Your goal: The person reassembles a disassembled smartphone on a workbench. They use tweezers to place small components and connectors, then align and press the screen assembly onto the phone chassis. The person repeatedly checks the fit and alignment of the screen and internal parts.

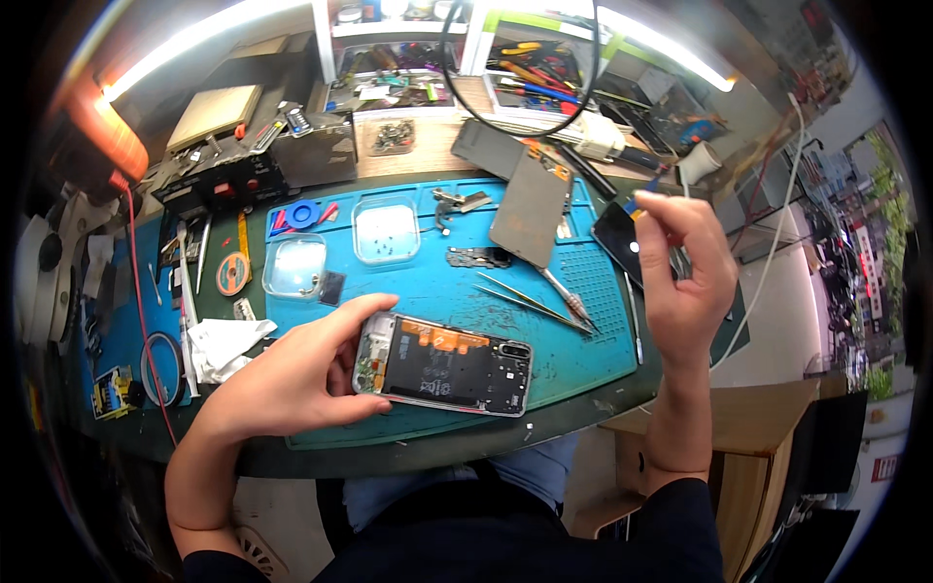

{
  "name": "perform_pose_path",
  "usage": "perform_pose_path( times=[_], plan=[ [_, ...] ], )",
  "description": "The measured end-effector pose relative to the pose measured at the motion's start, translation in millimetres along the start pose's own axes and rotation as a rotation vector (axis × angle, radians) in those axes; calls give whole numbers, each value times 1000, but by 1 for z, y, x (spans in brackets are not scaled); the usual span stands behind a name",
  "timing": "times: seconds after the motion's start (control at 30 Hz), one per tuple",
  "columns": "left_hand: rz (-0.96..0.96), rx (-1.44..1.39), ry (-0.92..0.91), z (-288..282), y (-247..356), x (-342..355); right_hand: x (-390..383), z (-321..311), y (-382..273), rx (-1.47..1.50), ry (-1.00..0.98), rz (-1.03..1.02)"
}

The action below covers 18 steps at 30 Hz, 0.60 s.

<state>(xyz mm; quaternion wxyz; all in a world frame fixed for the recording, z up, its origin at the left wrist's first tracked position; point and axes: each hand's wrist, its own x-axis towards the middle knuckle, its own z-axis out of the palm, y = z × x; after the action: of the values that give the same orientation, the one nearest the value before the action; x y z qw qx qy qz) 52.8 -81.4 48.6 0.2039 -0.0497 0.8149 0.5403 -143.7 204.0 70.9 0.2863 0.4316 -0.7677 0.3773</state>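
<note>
My left hand [301,374] grips an opened smartphone [442,364] by its left end, thumb and fingers on opposite edges. The back is off: a black battery, an orange flex strip and a camera block show. My right hand [685,262] is raised at the right side of the mat, its fingers pinched together. A small yellow and blue bit shows by the fingertips; I cannot make out what it is. Behind that hand lies a dark phone [617,238]. Tweezers [533,303] and a pen-like tool [566,296] lie between the hands, beside a dark phone part [478,257].
The blue work mat [437,291] bears two clear plastic boxes [386,230] with small bits. Grey panels [530,214] lean at the back. White tissue [228,345] lies left of my left hand. A black ring [520,124] hangs above, before shelves of tools [535,73].
</note>
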Motion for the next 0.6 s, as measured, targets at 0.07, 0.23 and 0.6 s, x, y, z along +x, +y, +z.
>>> perform_pose_path(
  times=[0.07, 0.23, 0.6],
  plan=[
    [27, 194, 62, 3, 5, -4, -16, -15, -4, -30, -123, 118],
    [98, 503, 325, 28, -7, -16, -60, -19, -12, -149, -397, -6],
    [326, 659, 628, 75, -36, -39, -101, -23, -7, -80, -216, 111]
  ],
)
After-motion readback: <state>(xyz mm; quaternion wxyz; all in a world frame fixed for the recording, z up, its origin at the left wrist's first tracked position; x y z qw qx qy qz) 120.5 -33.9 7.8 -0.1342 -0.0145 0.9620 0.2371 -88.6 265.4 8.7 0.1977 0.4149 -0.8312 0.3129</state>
